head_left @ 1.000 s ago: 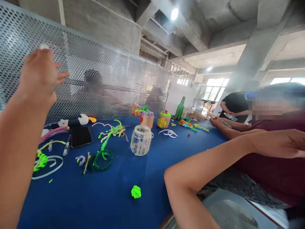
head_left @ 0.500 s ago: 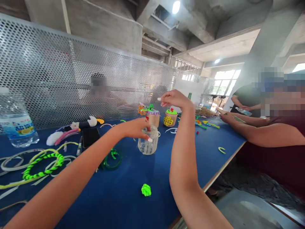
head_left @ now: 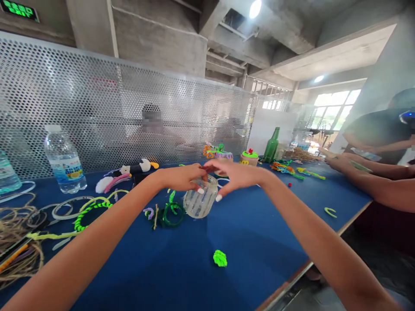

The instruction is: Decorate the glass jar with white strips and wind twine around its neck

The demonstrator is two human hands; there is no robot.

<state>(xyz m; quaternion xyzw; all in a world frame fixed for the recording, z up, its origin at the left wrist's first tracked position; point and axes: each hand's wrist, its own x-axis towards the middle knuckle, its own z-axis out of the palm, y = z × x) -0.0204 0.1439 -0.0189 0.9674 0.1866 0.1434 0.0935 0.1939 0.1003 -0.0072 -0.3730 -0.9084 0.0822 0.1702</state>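
A clear ribbed glass jar stands tilted in front of me, its top leaning right. My left hand is closed on its rim from above, with the thumb on the near side. Close by on the right, my right hand curves around the mouth of the jar, thumb and fingers apart. Its fingertips overlap those of the left hand, and whether they touch the glass is unclear. A bright green fuzzy clump lies on the blue table nearer to me.
Left are a green twisted ring, twine and a water bottle. Decorated pots and a green glass bottle stand behind. Another person's arms rest at the right. Perforated panels line the back.
My right hand has come down from above the table to the jar's rim. The jar has gone from upright to tilted in my left hand. The view has turned left.
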